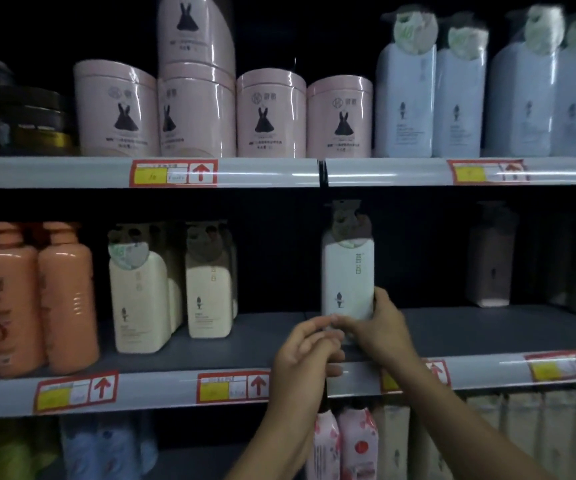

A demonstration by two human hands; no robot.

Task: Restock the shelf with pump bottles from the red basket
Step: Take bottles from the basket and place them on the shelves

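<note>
1. A person stands facing dim store shelves, both bare hands raised to the middle shelf (210,351).
2. A white pump bottle (347,271) stands upright on that shelf, in a gap with other stock well apart on either side.
3. The right hand (380,327) grips the bottle's lower right side, its fingers curled around the base.
4. The left hand (305,355) sits just beside the right at the bottle's lower front; its fingers are curled, the fingertips meeting the bottle's bottom edge in a light pinch.
5. To the left on the same shelf stand cream pump bottles (139,299) and orange bottles (65,299).
6. The upper shelf holds pink round tubs (271,116) and pale blue pump bottles (404,102).
7. Red and yellow price tags (233,386) line the shelf edges.
</note>
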